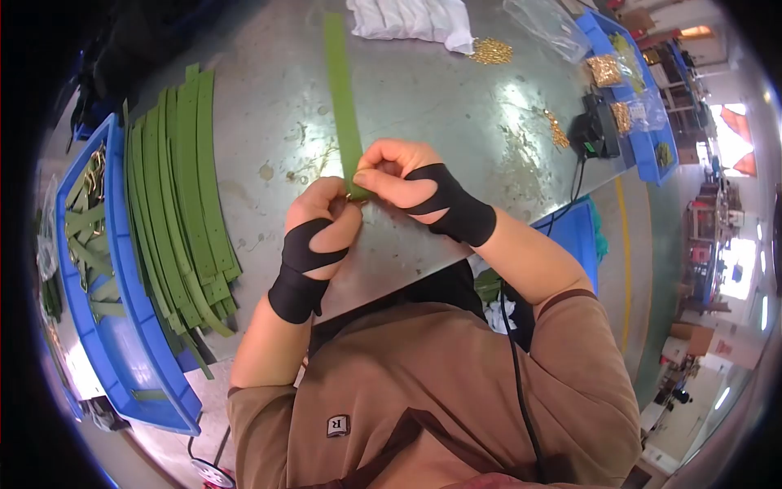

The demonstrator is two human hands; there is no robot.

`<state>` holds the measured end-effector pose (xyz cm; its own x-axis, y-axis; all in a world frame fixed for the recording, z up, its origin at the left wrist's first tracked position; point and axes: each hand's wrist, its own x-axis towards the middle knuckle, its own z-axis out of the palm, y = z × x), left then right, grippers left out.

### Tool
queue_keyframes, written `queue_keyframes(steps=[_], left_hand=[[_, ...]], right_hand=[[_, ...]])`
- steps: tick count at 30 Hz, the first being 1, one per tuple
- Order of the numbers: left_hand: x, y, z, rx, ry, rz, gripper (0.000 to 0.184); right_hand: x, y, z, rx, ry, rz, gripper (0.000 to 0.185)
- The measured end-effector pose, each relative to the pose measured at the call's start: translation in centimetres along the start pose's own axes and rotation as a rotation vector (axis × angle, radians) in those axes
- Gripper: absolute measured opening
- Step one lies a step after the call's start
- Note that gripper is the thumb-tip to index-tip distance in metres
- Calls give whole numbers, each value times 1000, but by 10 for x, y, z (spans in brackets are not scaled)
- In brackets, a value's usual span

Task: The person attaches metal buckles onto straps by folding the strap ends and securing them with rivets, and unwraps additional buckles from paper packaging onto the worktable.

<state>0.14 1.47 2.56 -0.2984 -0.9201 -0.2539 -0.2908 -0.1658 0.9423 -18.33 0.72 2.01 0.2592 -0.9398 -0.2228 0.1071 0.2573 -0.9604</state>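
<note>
A long green strap (342, 98) runs up the metal table from between my hands. My right hand (399, 175), in a black wrist brace, pinches the strap's near end from the right. On the left, my left hand (323, 213), also braced in black, is closed at the same end, its fingertips close to my right ones. Small gold-coloured metal bits show between the fingertips; their exact shape is hidden. To the left lies a stack of green straps (175, 196).
A blue bin (134, 326) with green pieces stands at the left. White packets (411, 20) and a pile of gold parts (492, 51) lie at the far side. A black device (599, 130) with a cable and a blue tray (649, 155) are at the right.
</note>
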Motion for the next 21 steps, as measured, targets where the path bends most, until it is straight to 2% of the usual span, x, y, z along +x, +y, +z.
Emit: queue_keyframes(steps=[3, 5, 9, 12, 13, 14, 21], left_hand=[[3, 7, -4, -104, 0, -63, 15], [5, 19, -6, -406, -86, -239, 15], [12, 12, -12, -540, -97, -261, 19], [12, 6, -10, -527, -88, -263, 20], [12, 6, -10, -522, -79, -278, 20], [10, 7, -8, -387, -30, -269, 21], [4, 6, 2, -433, -36, -251, 24]], right_hand=[[2, -5, 4, -66, 4, -19, 5], [2, -1, 1, -56, 7, -54, 4], [7, 8, 1, -68, -18, -160, 4], [4, 5, 3, -15, -9, -151, 4], [2, -1, 4, 45, 29, -81, 4], [2, -2, 7, 106, 60, -4, 5], [-1, 10, -1, 147, 45, 68, 7]])
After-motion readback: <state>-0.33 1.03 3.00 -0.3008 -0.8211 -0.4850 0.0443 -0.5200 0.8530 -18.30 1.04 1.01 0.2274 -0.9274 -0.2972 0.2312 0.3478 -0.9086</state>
